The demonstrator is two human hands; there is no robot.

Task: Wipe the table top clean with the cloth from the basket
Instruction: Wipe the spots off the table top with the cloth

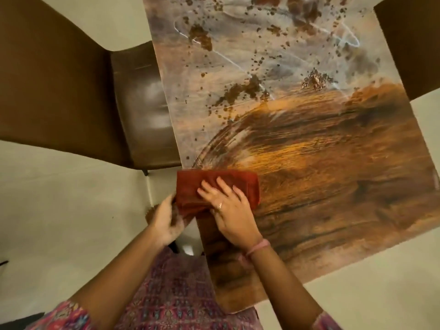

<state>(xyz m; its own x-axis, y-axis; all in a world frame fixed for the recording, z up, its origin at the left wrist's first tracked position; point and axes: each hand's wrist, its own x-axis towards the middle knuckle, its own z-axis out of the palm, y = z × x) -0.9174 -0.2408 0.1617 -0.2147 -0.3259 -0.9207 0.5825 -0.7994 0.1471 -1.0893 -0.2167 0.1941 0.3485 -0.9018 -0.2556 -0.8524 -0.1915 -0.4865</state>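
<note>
A folded red-brown cloth (238,184) lies at the left edge of the wooden table top (333,186), partly hanging over it. My right hand (228,210) presses flat on the cloth with straight fingers. My left hand (164,220) is cupped beside the table edge just below the cloth, touching its overhanging end, with brown crumbs in the palm. The near part of the table shows wet wiped streaks. The far part carries brown dirt clumps (240,91) and scattered specks.
A brown leather chair (142,103) stands against the table's left side. Another dark chair back (409,44) is at the far right. Pale floor (59,198) surrounds the table. The basket is out of view.
</note>
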